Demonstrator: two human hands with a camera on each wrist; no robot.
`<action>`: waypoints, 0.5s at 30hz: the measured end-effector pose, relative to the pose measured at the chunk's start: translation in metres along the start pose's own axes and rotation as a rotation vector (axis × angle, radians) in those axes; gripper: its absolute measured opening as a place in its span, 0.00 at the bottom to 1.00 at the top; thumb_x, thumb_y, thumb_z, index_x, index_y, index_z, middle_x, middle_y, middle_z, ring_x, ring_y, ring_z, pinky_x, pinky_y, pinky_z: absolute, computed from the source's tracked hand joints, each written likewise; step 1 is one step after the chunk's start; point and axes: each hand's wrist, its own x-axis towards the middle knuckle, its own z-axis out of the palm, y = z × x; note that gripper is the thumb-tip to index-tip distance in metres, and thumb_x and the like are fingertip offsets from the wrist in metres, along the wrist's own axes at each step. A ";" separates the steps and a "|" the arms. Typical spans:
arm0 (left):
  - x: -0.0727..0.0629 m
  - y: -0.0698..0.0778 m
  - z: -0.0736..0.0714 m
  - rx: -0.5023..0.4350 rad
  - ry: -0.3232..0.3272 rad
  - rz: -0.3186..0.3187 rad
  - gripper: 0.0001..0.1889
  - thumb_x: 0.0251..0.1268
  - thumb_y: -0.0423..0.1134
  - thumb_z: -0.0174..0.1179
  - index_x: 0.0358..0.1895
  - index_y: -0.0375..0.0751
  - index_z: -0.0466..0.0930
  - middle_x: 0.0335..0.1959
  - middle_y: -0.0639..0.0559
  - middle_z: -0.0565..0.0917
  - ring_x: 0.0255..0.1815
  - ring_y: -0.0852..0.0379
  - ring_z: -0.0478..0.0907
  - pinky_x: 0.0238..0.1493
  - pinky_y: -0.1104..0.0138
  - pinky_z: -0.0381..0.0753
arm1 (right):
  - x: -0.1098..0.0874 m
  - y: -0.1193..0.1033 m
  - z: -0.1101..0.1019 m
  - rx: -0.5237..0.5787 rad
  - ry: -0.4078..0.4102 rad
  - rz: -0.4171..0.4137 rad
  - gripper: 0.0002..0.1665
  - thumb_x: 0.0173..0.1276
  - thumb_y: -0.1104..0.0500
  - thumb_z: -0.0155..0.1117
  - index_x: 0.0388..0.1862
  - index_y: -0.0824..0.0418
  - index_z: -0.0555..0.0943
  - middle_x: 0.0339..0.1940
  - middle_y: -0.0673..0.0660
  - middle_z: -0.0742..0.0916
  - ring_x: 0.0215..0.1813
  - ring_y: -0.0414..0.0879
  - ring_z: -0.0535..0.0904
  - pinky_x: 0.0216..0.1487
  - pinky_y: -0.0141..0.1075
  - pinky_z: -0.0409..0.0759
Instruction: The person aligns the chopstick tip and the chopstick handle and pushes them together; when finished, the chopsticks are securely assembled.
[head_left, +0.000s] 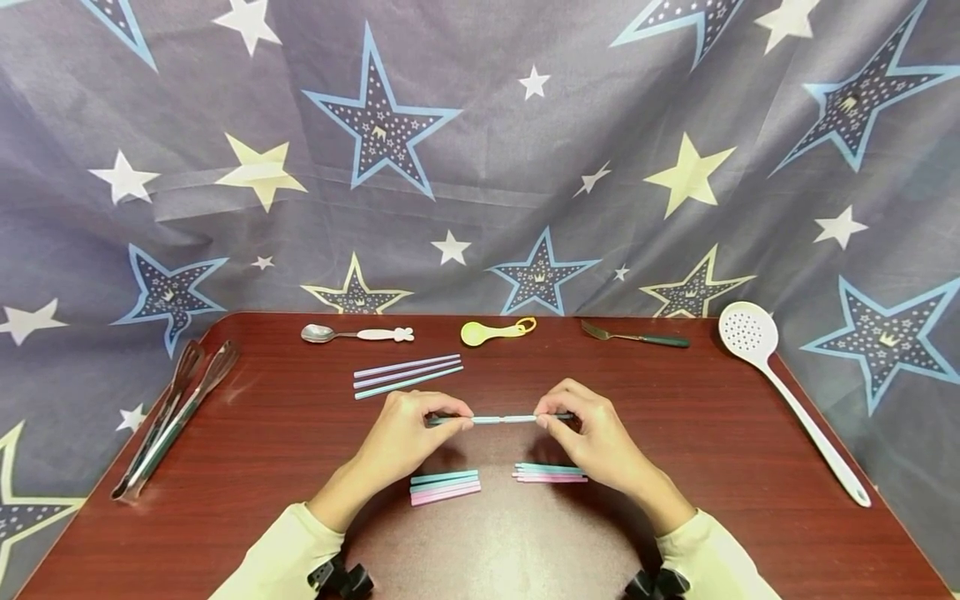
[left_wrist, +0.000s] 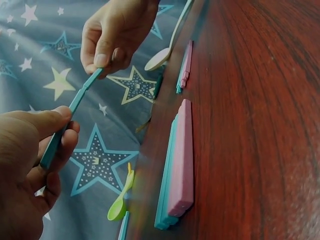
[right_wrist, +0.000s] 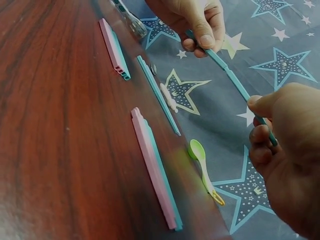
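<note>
Both hands hold teal chopstick pieces end to end above the table. My left hand [head_left: 405,429] pinches the left piece [left_wrist: 54,140] between thumb and fingers. With thumb and fingertips, my right hand [head_left: 596,429] grips the right piece [right_wrist: 242,90]. A small notch marks where the two ends meet midway between the hands. Below the left hand lies a stack of teal and pink pieces [head_left: 446,487] with hollow square ends. Thinner teal and pink pieces [head_left: 550,473] lie near the right forearm. Three long chopsticks [head_left: 408,377], two purple and one teal, rest behind the left hand.
Along the back edge lie a spoon [head_left: 375,334] with a white handle, a yellow-green measuring spoon [head_left: 487,332] and a green-handled fork [head_left: 652,340]. Metal tongs [head_left: 176,417] lie at the left edge, a white skimmer [head_left: 795,400] at the right. A starry curtain [head_left: 480,167] hangs behind.
</note>
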 end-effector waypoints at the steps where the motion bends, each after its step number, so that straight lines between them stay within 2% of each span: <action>1: 0.000 0.000 0.000 -0.005 0.002 -0.001 0.04 0.59 0.37 0.76 0.36 0.49 0.92 0.31 0.61 0.91 0.25 0.72 0.74 0.27 0.77 0.72 | 0.000 0.000 0.001 -0.003 -0.001 0.006 0.10 0.68 0.67 0.71 0.36 0.50 0.85 0.36 0.45 0.84 0.39 0.37 0.78 0.40 0.27 0.76; 11: -0.003 0.002 0.005 -0.020 0.052 -0.089 0.03 0.58 0.41 0.76 0.35 0.52 0.92 0.28 0.64 0.90 0.18 0.70 0.62 0.21 0.77 0.63 | -0.004 0.002 0.010 -0.056 0.037 -0.011 0.07 0.68 0.71 0.68 0.37 0.59 0.83 0.36 0.47 0.84 0.38 0.37 0.77 0.42 0.31 0.77; 15: -0.003 0.002 0.005 -0.027 0.058 -0.101 0.04 0.58 0.41 0.77 0.35 0.54 0.92 0.29 0.64 0.90 0.18 0.70 0.63 0.22 0.76 0.63 | -0.003 0.003 0.011 -0.072 0.051 -0.028 0.09 0.67 0.71 0.69 0.37 0.57 0.83 0.36 0.47 0.83 0.38 0.36 0.77 0.41 0.34 0.79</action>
